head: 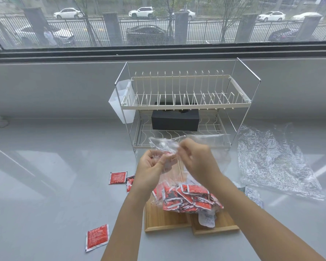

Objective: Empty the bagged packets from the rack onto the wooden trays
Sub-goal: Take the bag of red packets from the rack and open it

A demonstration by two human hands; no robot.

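A clear plastic bag [163,146] full of red packets [186,197] hangs over two wooden trays [164,221] side by side near the table's front. My left hand [151,167] and my right hand [196,157] both pinch the bag's top, close together, in front of the rack. The packets bunch at the bag's bottom, resting on the trays. The white wire rack [184,106] stands behind, its top tier bare and a black box [174,120] on its lower tier.
Loose red packets lie on the grey table: one [118,178] left of my left hand, one [97,237] at the front left. A crumpled empty clear bag [273,161] lies to the right. A white plastic cup holder [123,100] hangs on the rack's left side.
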